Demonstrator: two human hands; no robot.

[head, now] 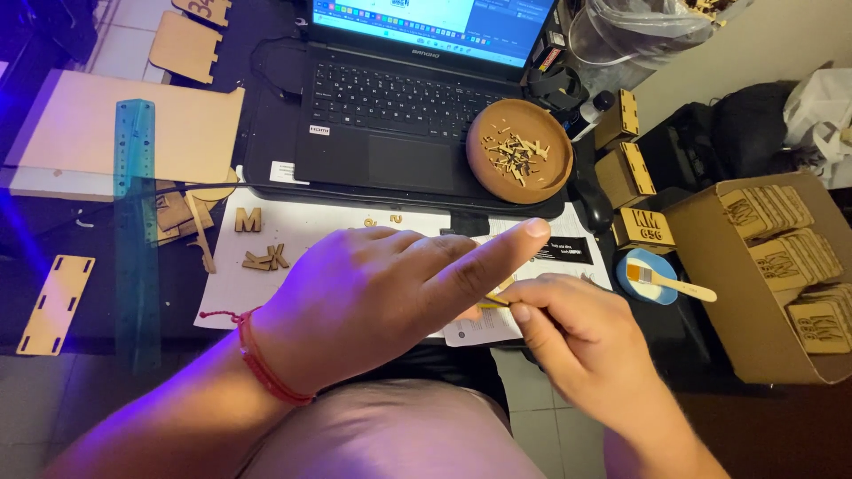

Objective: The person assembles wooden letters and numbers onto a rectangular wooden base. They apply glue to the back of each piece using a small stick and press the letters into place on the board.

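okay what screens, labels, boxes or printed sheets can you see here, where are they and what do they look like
Laptop screen: top centre, lit, blue and white.
White sticker: laptop's palm rest, left, small rectangle.
Printed sheet: under the laptop's front edge, white.
Cardboard box: right, open, brown, holding engraved wooden plaques.

right hand (577, 333) pinches a thin yellow stick (493, 303) under left hand (373, 297), over white paper (293, 232).

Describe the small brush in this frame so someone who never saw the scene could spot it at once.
Start at the open laptop, then go right and down past the round wooden dish of cut pieces. There, beside the cardboard box, the brush lies across a small blue lid. It alone has a pale wooden handle and bristles.
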